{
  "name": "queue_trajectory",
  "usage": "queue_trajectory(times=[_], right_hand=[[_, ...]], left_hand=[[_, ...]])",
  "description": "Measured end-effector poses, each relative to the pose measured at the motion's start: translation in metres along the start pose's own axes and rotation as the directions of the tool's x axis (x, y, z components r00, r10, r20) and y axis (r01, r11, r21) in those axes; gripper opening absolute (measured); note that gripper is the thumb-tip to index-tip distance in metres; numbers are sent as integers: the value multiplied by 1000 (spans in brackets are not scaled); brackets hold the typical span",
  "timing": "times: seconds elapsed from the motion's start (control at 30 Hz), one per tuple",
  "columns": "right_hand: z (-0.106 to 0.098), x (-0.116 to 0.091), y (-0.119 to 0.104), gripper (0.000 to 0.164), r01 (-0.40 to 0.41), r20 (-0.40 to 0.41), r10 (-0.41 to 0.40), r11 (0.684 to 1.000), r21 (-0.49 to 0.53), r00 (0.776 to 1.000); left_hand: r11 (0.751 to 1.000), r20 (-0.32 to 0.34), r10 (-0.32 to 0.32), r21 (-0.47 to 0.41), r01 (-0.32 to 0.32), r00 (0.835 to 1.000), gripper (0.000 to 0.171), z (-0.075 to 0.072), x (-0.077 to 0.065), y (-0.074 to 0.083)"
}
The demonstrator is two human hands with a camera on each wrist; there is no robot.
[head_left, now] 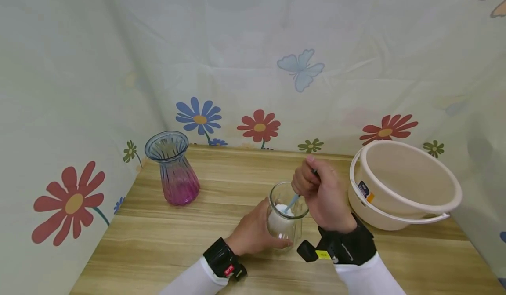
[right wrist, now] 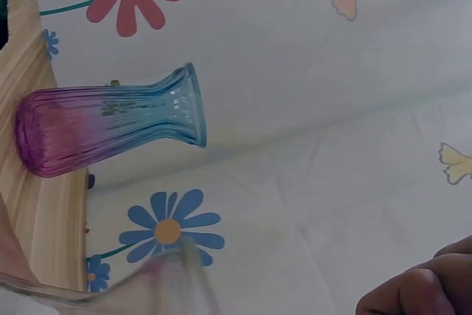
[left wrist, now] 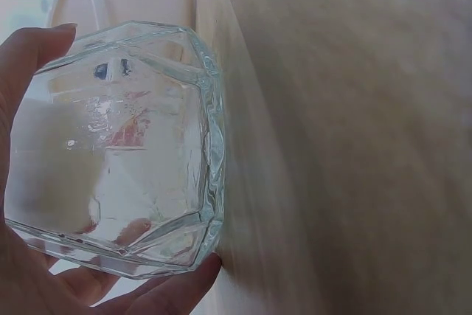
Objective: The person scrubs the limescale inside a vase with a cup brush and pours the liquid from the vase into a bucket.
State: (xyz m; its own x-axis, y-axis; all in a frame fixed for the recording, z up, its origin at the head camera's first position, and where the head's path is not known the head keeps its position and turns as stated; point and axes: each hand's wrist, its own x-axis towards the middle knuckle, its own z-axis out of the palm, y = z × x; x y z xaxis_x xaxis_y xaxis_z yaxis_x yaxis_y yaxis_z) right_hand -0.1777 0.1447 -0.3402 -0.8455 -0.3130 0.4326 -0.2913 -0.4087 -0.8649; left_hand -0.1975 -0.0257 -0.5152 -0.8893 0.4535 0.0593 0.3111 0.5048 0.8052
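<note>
My left hand (head_left: 254, 229) wraps round the side of a clear glass vase (head_left: 298, 231), which has a round rim and a faceted lower body. In the left wrist view the base of the vase (left wrist: 210, 145) is right at the tabletop, with thumb and fingers on opposite sides. My right hand (head_left: 322, 189), raised over the rim, grips the handle of a bottle brush (head_left: 291, 202). The blue shaft slants down into the vase and the white sponge-like head is inside the glass. In the right wrist view only a few curled fingers (right wrist: 417, 293) show.
A ribbed glass vase (head_left: 174, 172), blue above and pink below, stands at the back left of the wooden table (head_left: 158, 242). A cream bucket (head_left: 369, 211) with a handle is close beside my right wrist. A flowered curtain (head_left: 237, 75) borders the table behind and at the sides.
</note>
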Motion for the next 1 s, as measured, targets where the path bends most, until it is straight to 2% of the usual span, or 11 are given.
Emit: queue_trajectory(times=[0.3,0.5,0.67,0.83,1.0], right_hand=[[2,-2,27,48,-149,-93,146,989,-26,985],[1,0,29,49,-214,-77,210,976,-41,975],[3,2,26,45,-258,-46,255,960,-111,966],[7,2,25,45,-257,-54,252,958,-125,966],[8,0,26,43,-199,-109,190,976,-82,976]], left_hand=[[1000,0,7,-18,-7,1000,106,0,2,-1],[999,11,7,-32,-7,1000,105,0,2,-2],[1000,13,12,-21,-11,1000,104,0,2,-3],[1000,8,15,-6,-15,1000,102,-1,2,-3],[1000,3,14,-5,-14,1000,104,0,2,-3]])
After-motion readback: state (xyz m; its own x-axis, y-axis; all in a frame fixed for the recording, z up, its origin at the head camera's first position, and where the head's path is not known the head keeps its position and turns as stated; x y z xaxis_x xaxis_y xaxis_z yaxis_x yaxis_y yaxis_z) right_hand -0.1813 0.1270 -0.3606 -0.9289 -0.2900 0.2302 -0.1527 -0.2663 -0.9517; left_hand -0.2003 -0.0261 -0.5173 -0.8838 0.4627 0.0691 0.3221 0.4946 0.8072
